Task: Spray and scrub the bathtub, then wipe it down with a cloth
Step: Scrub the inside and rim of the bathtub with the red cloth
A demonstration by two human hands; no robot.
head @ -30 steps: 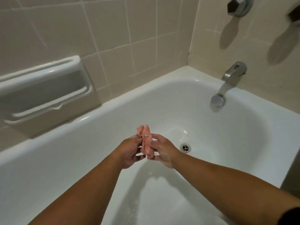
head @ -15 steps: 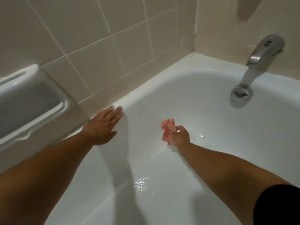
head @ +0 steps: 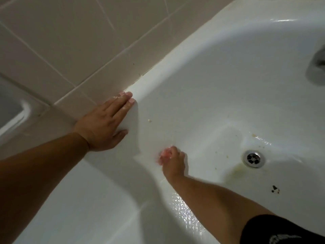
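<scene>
White bathtub (head: 211,85): wet floor, yellowish stains by the drain (head: 253,158); beige tiled wall (head: 70,41) behind. Your left hand (head: 103,124): flat on the rim, fingers straight. Your right hand (head: 173,164): clenched round the pink cloth (head: 164,154), low inside the tub, left of the drain. Half a second ago the cloth stuck up from your fist; now it is mostly bunched inside.

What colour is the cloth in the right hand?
Pink: the cloth, blurred, is gripped by the right hand against the white bathtub; head view.

Left grip (head: 103,124) lies on the bathtub (head: 184,51) rim at nine o'clock; right grip (head: 173,164), with cloth (head: 164,154), inside at six; drain (head: 253,158) at four.
</scene>
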